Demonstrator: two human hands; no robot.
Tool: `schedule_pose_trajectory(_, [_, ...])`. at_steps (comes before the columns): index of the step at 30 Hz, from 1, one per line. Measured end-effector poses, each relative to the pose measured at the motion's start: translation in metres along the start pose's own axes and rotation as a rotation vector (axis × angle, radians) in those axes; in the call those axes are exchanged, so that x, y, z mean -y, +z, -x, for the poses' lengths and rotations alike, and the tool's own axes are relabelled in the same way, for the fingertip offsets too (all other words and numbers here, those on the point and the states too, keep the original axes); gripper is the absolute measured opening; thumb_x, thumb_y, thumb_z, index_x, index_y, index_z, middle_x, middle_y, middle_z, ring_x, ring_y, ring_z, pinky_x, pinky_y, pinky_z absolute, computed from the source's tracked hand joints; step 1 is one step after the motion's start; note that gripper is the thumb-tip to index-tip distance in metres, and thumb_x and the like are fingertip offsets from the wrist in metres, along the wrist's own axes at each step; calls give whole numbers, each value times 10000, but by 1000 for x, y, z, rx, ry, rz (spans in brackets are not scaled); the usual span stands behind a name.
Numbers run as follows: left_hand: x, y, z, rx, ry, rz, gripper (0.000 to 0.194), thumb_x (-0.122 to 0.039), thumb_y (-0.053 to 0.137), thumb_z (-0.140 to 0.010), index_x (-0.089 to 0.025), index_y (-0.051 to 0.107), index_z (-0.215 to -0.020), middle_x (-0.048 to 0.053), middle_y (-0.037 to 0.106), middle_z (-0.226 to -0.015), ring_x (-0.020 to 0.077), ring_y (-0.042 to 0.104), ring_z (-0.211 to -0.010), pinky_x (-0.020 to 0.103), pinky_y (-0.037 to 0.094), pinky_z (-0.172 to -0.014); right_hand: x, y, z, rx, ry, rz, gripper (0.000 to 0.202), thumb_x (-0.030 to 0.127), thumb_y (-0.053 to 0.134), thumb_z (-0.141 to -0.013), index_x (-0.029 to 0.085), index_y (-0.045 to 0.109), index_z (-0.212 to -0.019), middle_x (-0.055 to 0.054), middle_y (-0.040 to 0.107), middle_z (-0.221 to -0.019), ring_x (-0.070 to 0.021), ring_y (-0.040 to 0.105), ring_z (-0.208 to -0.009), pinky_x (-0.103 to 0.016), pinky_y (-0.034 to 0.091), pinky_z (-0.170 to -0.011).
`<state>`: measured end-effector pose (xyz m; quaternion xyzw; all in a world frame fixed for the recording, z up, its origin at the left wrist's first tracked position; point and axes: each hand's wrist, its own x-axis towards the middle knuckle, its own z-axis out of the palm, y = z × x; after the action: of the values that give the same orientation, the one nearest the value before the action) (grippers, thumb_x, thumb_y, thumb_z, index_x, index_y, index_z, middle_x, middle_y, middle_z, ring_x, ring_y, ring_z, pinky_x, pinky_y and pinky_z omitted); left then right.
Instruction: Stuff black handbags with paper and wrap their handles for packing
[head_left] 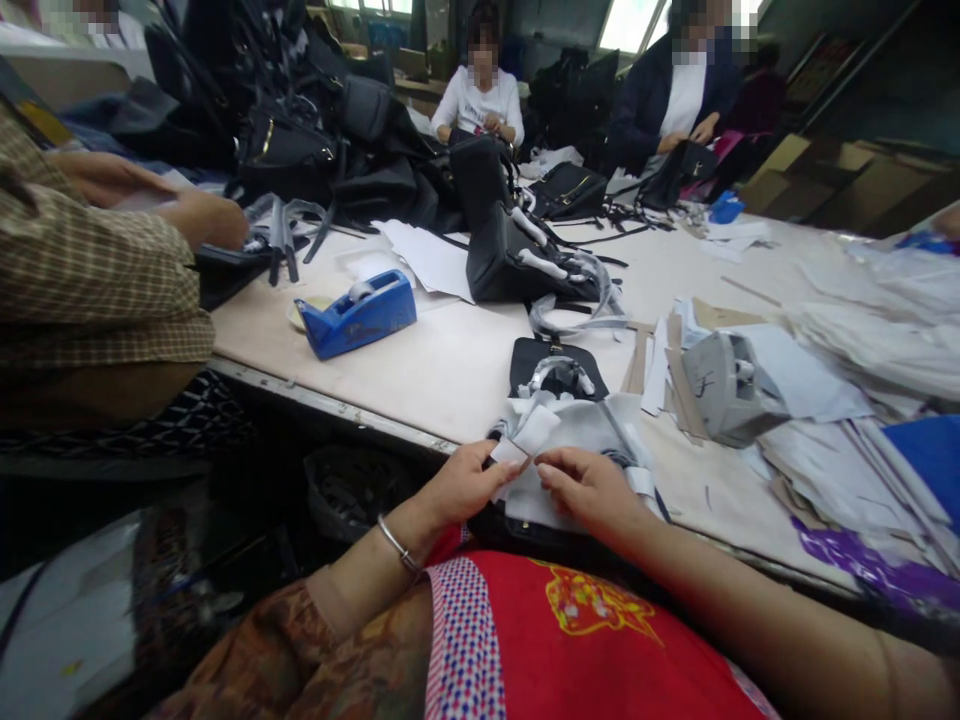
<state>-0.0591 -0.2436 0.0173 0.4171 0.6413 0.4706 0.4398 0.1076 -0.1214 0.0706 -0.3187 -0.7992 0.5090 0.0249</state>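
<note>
The left hand (463, 484) pinches a small white slip (510, 452) between thumb and fingers. The right hand (598, 492) is just beside it, fingertips drawn close together; whether they grip anything cannot be told from this view. The slip lies at the left fingertips, on the side facing the right hand; its long axis is not clear.

Below and beyond both hands is a black bag (526, 362) with a wrapped handle, partly covered by white wrapping (624, 412), its length seemingly running away from the person. A larger black bag (491, 262) stands farther out on the desk (450, 375). A blue tape dispenser (367, 318) sits beyond and left of the left hand; a grey dispenser (721, 400) sits beyond and right of the right. Nothing stands between the hands and the slip.
</note>
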Motion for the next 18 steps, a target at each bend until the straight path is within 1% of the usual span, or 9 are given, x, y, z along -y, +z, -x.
schedule_pose_trajectory(1, [1,0,1,12,7,22,446,-497,582,-887,-93,685,-1047,49,643,-856,164,553,-749,246,432,-639,1,2,-2,46,89,-114,323,464,522,-917,165,640,-881,12,559,-580,-130,499,-495,-251,392,-496])
schedule_pose_trajectory(2, [1,-1,1,23,15,45,452,-491,575,-896,-92,678,-1079,52,647,-869,165,558,-756,250,441,-656,2,4,-4,70,128,-208,374,520,521,-906,164,621,-851,29,521,-537,-115,454,-461,-240,358,-474])
schedule_pose_trajectory(4, [0,-1,3,40,39,59,446,-476,558,-915,-90,669,-1107,58,656,-889,166,567,-771,264,458,-697,4,6,-9,69,126,-296,450,606,544,-871,168,588,-776,48,469,-485,-97,398,-438,-231,317,-464])
schedule_pose_trajectory(6, [-2,-1,4,41,72,31,430,-467,542,-929,-93,670,-1098,61,662,-901,172,572,-791,273,465,-726,5,6,-14,52,123,-313,478,638,596,-825,170,576,-732,54,460,-466,-88,385,-425,-231,300,-458])
schedule_pose_trajectory(9, [-5,-1,5,47,114,-35,414,-465,509,-948,-102,675,-1058,56,658,-897,173,570,-802,266,461,-728,6,5,-15,97,139,-383,486,643,650,-775,160,599,-746,56,477,-475,-86,404,-427,-233,308,-458])
schedule_pose_trajectory(12, [-5,-2,4,74,138,-54,407,-459,482,-962,-106,668,-1043,53,651,-905,170,569,-811,261,460,-741,5,4,-15,139,139,-436,460,600,703,-736,149,618,-771,51,515,-504,-84,434,-443,-230,329,-465])
schedule_pose_trajectory(15, [-4,-4,2,112,163,-68,409,-461,463,-970,-109,659,-1039,54,656,-915,171,578,-821,259,464,-755,4,4,-18,109,155,-408,399,534,714,-733,148,619,-768,47,532,-490,-82,434,-425,-222,320,-451])
schedule_pose_trajectory(18, [-3,-6,0,140,197,-117,424,-461,429,-981,-113,667,-1018,61,668,-917,176,587,-816,266,471,-759,4,5,-22,100,167,-391,369,507,714,-735,151,616,-742,47,525,-467,-77,416,-404,-214,302,-429])
